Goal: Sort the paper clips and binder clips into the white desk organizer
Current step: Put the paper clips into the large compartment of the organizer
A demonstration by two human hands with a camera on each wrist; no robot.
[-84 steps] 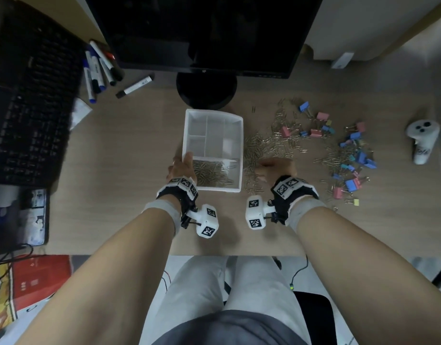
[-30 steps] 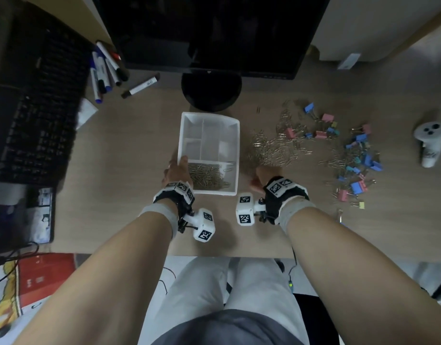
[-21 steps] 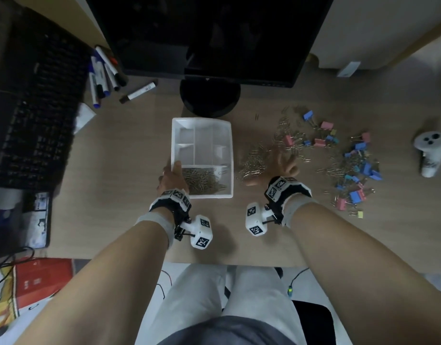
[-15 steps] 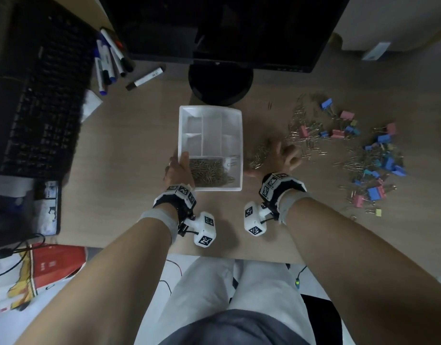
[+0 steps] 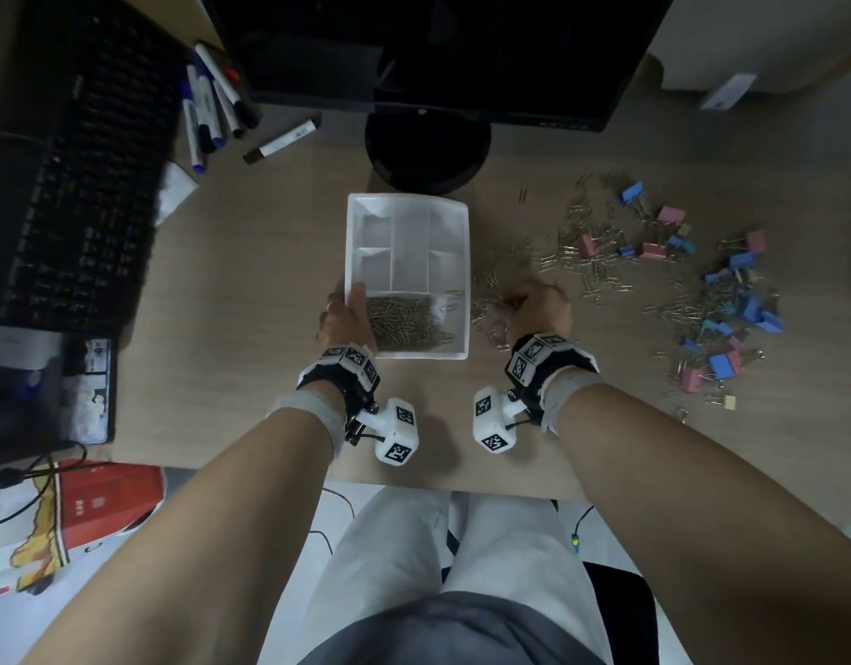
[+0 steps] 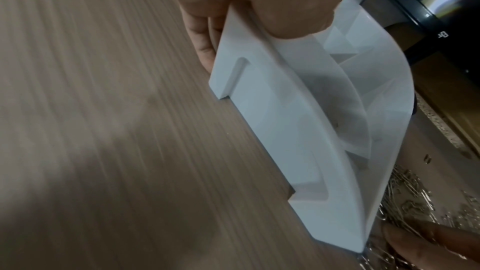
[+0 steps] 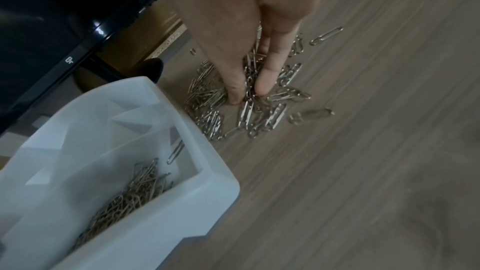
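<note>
The white desk organizer (image 5: pixel 455 218) stands mid-desk; its near compartment holds a heap of paper clips (image 5: pixel 407 321). My left hand (image 5: pixel 344 319) grips its near-left corner, thumb over the rim (image 6: pixel 293 24) and fingers (image 6: pixel 205 49) outside the wall. Just right of the organizer (image 7: pixel 197 202), my right hand (image 5: pixel 524 304) reaches down into the loose paper clips (image 7: pixel 275 114), and thumb and finger (image 7: pixel 265 81) pinch some against the desk. More paper clips (image 5: pixel 587 261) and coloured binder clips (image 5: pixel 731 300) are scattered to the right.
A monitor stand (image 5: pixel 428 156) sits right behind the organizer. A black keyboard (image 5: pixel 78 184) and several markers (image 5: pixel 212 108) lie at the left. The desk's front edge (image 5: pixel 414 482) runs close under my wrists.
My right hand slid from the organizer's near-right corner out to the clip pile and its fingers closed down on the clips. My left hand kept its hold on the organizer.
</note>
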